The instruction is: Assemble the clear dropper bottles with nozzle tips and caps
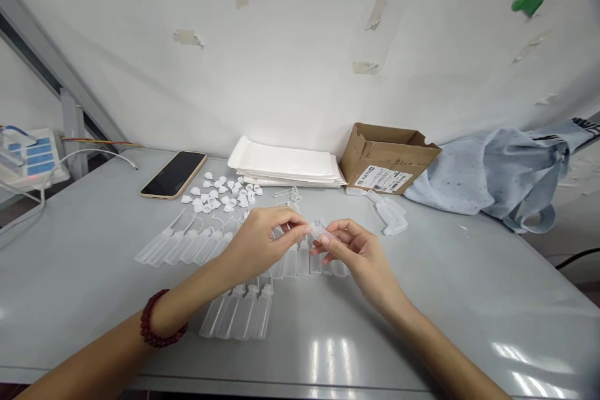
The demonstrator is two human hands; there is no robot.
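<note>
My left hand point(262, 239) and my right hand point(352, 251) meet above the grey table point(84, 262), both pinching one small clear plastic dropper bottle point(319, 231) between their fingertips. The left fingers grip its cap end, the right fingers hold its body. Below and behind the hands lie rows of the same clear bottles point(187, 245), with another row point(239, 311) nearer me. A heap of small white caps point(220, 195) lies further back. A dark red bead bracelet point(152, 328) circles my left wrist.
A phone point(173, 174) lies face up at the back left. White trays point(285, 165) are stacked against the wall, beside an open cardboard box point(387, 159). A few more bottles point(389, 212) lie by the box. A blue cloth bag point(506, 175) is at the right.
</note>
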